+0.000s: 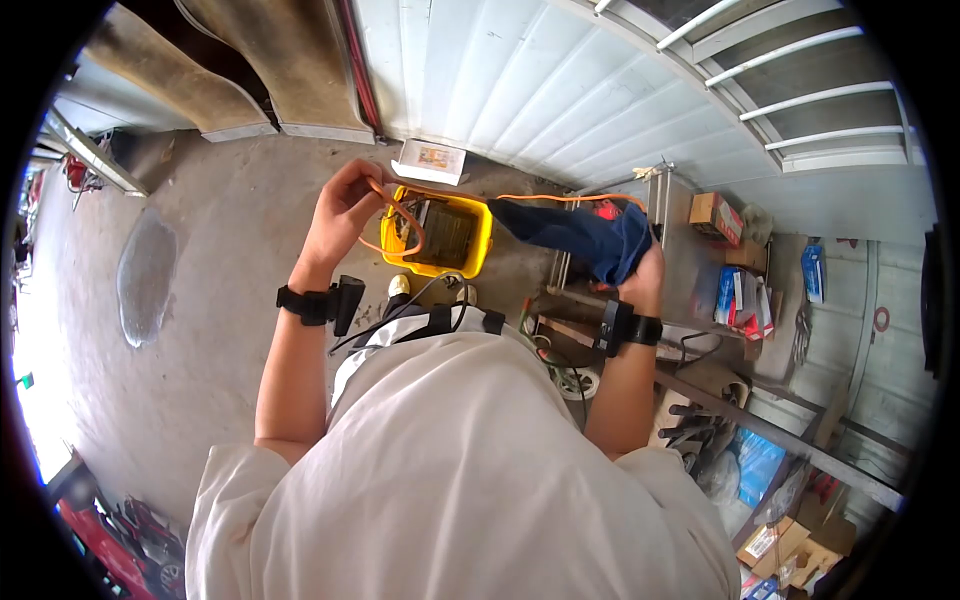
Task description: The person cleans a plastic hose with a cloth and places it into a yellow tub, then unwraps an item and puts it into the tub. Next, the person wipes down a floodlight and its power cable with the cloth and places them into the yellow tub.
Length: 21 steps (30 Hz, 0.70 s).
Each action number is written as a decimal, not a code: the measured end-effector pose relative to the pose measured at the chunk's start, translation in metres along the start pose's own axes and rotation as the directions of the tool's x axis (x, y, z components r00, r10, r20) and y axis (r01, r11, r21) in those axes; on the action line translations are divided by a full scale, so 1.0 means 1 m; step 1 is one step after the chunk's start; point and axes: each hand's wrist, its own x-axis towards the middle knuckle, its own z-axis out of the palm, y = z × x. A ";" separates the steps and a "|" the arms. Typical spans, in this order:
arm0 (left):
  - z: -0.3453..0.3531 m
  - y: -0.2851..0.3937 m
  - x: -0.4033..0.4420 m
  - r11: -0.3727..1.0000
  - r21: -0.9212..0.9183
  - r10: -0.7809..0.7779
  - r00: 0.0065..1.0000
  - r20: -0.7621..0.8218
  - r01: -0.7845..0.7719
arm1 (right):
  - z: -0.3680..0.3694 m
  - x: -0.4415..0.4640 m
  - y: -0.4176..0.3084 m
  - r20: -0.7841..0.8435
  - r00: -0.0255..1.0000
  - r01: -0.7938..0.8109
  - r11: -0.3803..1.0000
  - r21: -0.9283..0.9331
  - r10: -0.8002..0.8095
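My left hand [350,205] is closed around a thin orange hose [418,232], with a loop of it hanging over a yellow bin [486,243]. From that side the hose stretches across to a dark blue cloth [580,235]. The cloth is bunched in my right hand [648,272], and its far end droops leftward near the bin's rim. The fingers of that hand are mostly hidden behind the fabric. Inside the bin lie dark, flat items that I cannot make out.
A metal cabinet or bench [675,250] stands at the right, with small boxes [716,218] on it. An open white box [430,160] lies by the wall. Shelving with cartons [775,545] is at the lower right. Concrete floor [230,230] extends left.
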 end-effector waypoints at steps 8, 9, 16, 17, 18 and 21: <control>0.018 0.009 0.015 0.899 0.436 -0.139 0.967 0.213 0.033 | 0.088 -0.068 -0.014 0.156 0.877 0.481 0.814 -0.325 -0.455; 0.029 0.021 0.017 0.907 0.421 -0.125 0.968 0.217 0.023 | 0.101 -0.079 -0.017 0.223 0.860 0.509 0.800 -0.319 -0.458; 0.106 0.127 0.030 0.679 0.333 0.561 0.755 0.339 -0.654 | 0.176 -0.155 -0.050 0.636 0.722 0.643 0.603 -0.472 -0.272; 0.109 0.136 0.031 0.667 0.284 0.586 0.720 0.371 -0.689 | 0.184 -0.160 -0.051 0.689 0.671 0.684 0.587 -0.433 -0.273; 0.109 0.143 0.034 0.647 0.372 0.575 0.747 0.335 -0.665 | 0.187 -0.162 -0.054 0.713 0.663 0.676 0.592 -0.439 -0.228; 0.107 0.147 0.044 0.501 0.484 0.723 0.654 0.220 -0.717 | 0.193 -0.160 -0.063 0.737 0.674 0.632 0.560 -0.535 -0.057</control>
